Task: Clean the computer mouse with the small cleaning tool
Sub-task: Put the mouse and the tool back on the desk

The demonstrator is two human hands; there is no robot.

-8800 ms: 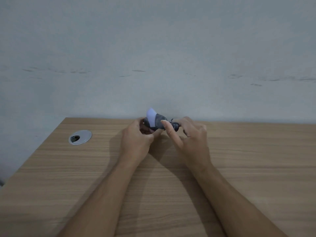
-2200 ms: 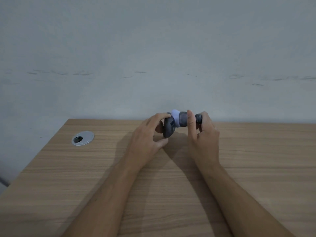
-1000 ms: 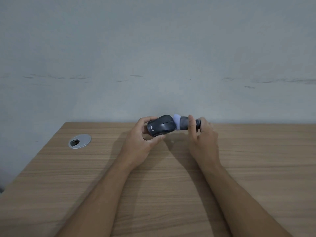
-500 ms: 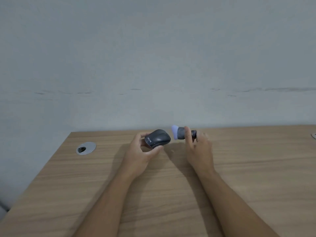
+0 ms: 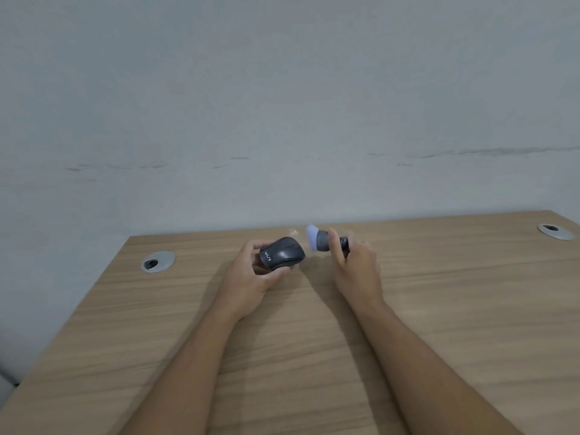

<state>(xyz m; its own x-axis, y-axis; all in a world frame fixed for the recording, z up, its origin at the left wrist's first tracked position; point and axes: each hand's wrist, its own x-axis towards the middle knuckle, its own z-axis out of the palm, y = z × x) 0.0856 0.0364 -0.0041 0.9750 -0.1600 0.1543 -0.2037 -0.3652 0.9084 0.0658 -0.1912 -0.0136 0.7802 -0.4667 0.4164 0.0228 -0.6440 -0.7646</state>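
Note:
A dark grey computer mouse (image 5: 284, 253) with white lettering on its rear is held by my left hand (image 5: 251, 282), fingers wrapped around its sides, low over the wooden desk (image 5: 314, 340). My right hand (image 5: 356, 271) grips the small cleaning tool (image 5: 323, 240), a dark stubby handle with a pale lilac brush head pointing left. The brush head sits a short gap to the right of the mouse, not touching it.
Two silver cable grommets are set in the desk, one at the far left (image 5: 158, 261) and one at the far right corner (image 5: 555, 231). A plain grey wall (image 5: 282, 105) rises right behind the desk's far edge.
The brush was against the mouse's front one second ago; it has since pulled away to the right. The mouse has been lowered and turned top-up. The camera has tilted, showing more desk on the right.

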